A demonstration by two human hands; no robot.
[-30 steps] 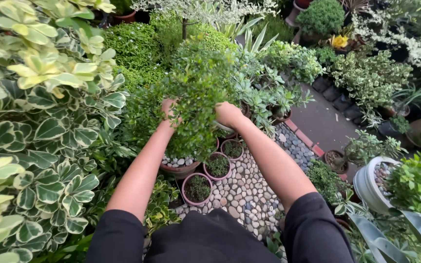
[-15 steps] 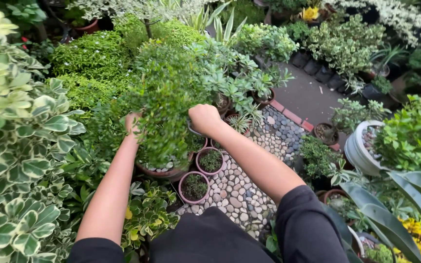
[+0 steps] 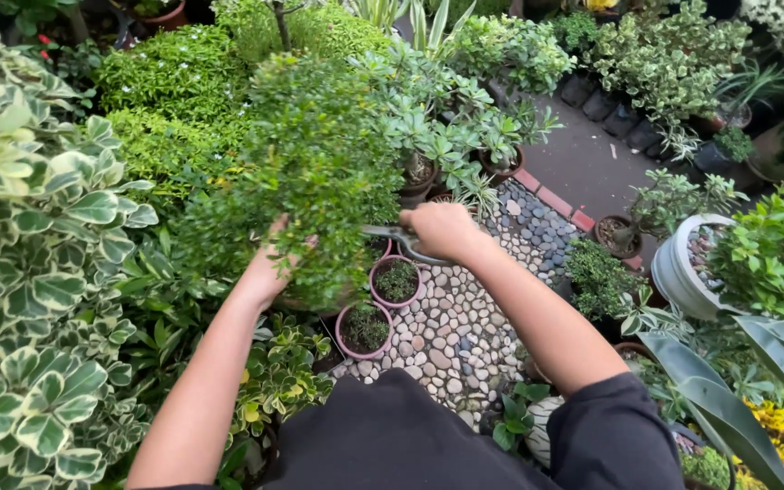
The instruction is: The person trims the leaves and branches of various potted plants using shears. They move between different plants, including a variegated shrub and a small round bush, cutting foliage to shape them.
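While in right grip (image 3: 442,231), shears (image 3: 390,234) beside shrub (image 3: 319,172).

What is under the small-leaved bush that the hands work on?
Under the bush show two pink pots on pebbles. Its own pot and stem are covered by leaves.

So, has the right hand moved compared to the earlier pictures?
Yes. The right hand holding scissors has come down toward the two small pink pots; earlier it was higher up in the small-leaved shrub.
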